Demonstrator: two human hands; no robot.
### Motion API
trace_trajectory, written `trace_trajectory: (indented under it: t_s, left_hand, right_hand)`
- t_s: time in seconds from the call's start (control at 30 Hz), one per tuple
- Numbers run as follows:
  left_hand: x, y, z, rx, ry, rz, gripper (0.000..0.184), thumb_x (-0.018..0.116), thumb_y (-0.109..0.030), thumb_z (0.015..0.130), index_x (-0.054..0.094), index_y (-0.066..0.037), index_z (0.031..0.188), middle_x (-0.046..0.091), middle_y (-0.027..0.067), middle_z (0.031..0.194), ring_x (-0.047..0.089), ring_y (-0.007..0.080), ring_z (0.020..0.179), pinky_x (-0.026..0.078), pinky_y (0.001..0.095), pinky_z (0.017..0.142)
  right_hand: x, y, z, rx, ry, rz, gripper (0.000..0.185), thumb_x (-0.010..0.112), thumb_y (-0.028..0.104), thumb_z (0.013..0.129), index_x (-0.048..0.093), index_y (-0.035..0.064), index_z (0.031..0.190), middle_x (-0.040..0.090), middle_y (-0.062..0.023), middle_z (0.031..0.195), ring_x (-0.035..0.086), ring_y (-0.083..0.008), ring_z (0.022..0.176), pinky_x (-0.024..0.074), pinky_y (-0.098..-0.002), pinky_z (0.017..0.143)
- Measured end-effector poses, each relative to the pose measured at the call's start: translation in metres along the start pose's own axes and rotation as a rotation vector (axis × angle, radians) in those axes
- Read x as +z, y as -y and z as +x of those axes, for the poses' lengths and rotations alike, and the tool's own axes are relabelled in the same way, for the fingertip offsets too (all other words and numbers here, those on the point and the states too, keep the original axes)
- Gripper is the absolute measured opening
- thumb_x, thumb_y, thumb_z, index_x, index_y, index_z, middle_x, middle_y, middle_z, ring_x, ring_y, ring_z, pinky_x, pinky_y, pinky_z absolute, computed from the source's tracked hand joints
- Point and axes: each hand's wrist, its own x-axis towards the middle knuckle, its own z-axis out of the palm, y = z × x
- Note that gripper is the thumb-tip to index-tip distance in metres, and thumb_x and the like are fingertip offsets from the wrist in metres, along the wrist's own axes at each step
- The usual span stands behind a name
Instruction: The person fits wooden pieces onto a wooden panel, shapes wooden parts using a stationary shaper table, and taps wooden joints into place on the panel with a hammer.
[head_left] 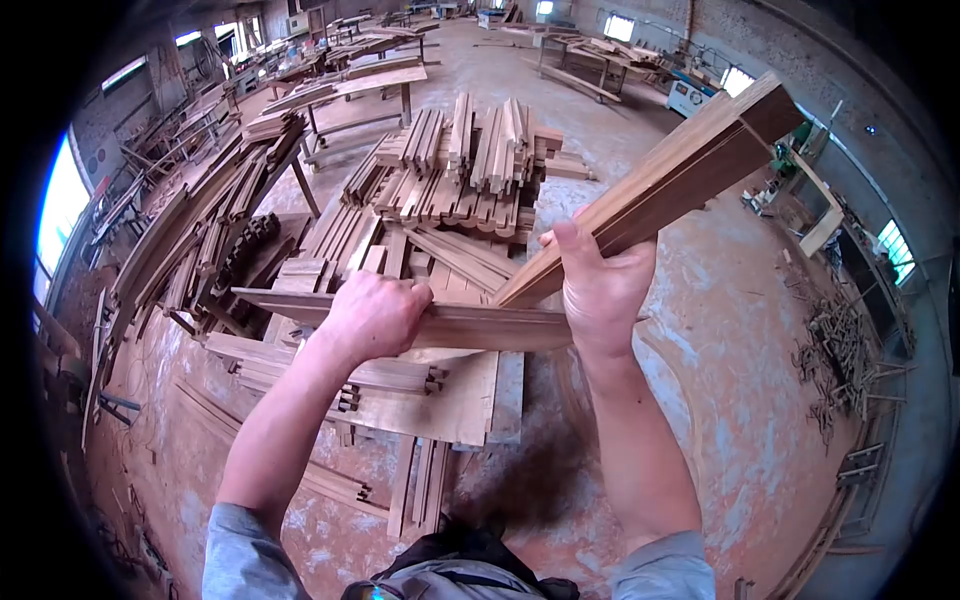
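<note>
1. Pinching is done by the right hand [610, 285]: a long thick brown wooden beam [685, 175] is clasped between thumb and fingers near its lower part, and its far end is raised aslant to the right.

2. A flat brown wooden board [490, 325] is gripped by the left hand [375, 315], with the knuckles curled over its upper edge — the fingertips are hidden, so how far they are wrapped round cannot be told. The board is held nearly level in front of the body, and the beam's lower end is seen at its upper edge (whether the two are touching cannot be made out).

3. The beam is judged stiff and fairly heavy, with its weight borne well out from the hand; a hold nearer its middle would be better balanced. Whether it is one piece or two laid together cannot be told.

4. The board is judged lighter, rigid and dry rather than slippery; it is best taken by its long edges, where splinters might be met.

5. No box or bin can be made out near the hands — a stack of narrow brown wooden strips [440, 195] is piled beyond them, and a pale flat wooden sheet [440, 410] is seen at its near side.
</note>
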Motion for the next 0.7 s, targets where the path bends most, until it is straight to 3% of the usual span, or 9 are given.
trace_trajectory:
  t_s: [0.07,0.17,0.33,0.43,0.57,0.7]
  left_hand:
    - [0.0,-0.001,0.0,0.001,-0.012,0.011,0.022,0.06,-0.03,0.087,0.058,-0.009,0.08,0.066,0.0102,0.069,0.067,0.0296,0.067,0.05,0.0435,0.058]
    - [-0.01,-0.009,-0.002,-0.017,0.07,-0.014,0.016,0.056,-0.023,0.086,0.058,-0.008,0.084,0.068,0.0113,0.076,0.069,0.0299,0.071,0.052,0.0441,0.061]
    - [-0.003,-0.009,-0.002,-0.031,0.05,-0.01,0.02,0.057,-0.026,0.087,0.058,-0.008,0.082,0.068,0.0105,0.076,0.068,0.0296,0.069,0.052,0.0436,0.059]
    - [-0.001,-0.008,-0.004,-0.01,0.009,-0.029,0.019,0.057,-0.025,0.087,0.058,-0.008,0.079,0.067,0.0099,0.073,0.068,0.0291,0.066,0.052,0.0431,0.058]
    - [0.007,-0.005,-0.006,0.053,-0.121,-0.06,0.018,0.057,-0.022,0.087,0.057,-0.008,0.076,0.064,0.01,0.066,0.066,0.0284,0.06,0.05,0.0423,0.053]
    - [0.012,-0.008,-0.01,-0.008,-0.059,-0.026,0.03,0.067,-0.035,0.083,0.056,-0.009,0.073,0.063,0.0083,0.063,0.065,0.0273,0.061,0.048,0.0403,0.053]
  right_hand:
    - [-0.007,0.011,0.003,0.06,0.057,-0.001,0.022,0.07,0.006,0.087,0.055,-0.0012,0.1,0.063,-0.0076,0.087,0.066,-0.0171,0.079,0.0553,-0.0331,0.076]
    - [-0.008,0.04,0.027,-0.022,0.097,0.117,0.038,0.067,0.031,0.091,0.053,0.0003,0.11,0.065,-0.0126,0.089,0.067,-0.0251,0.08,0.056,-0.0405,0.075]
    - [-0.019,0.053,0.047,0.089,0.289,0.21,0.058,0.066,0.061,0.083,0.054,0.0098,0.107,0.062,-0.0098,0.075,0.064,-0.0246,0.069,0.0545,-0.0435,0.067]
    - [-0.016,0.054,0.042,0.1,0.229,0.174,0.062,0.067,0.07,0.075,0.054,0.0152,0.101,0.058,-0.0048,0.067,0.061,-0.0208,0.059,0.0536,-0.041,0.062]
    - [-0.018,0.052,0.038,0.109,0.251,0.241,0.062,0.066,0.071,0.075,0.054,0.0158,0.099,0.058,-0.0029,0.068,0.06,-0.0193,0.057,0.0534,-0.0398,0.061]
    - [-0.021,0.046,0.024,0.093,0.256,0.263,0.061,0.064,0.072,0.076,0.051,0.0169,0.099,0.058,-0.0021,0.071,0.06,-0.019,0.06,0.0531,-0.0391,0.061]
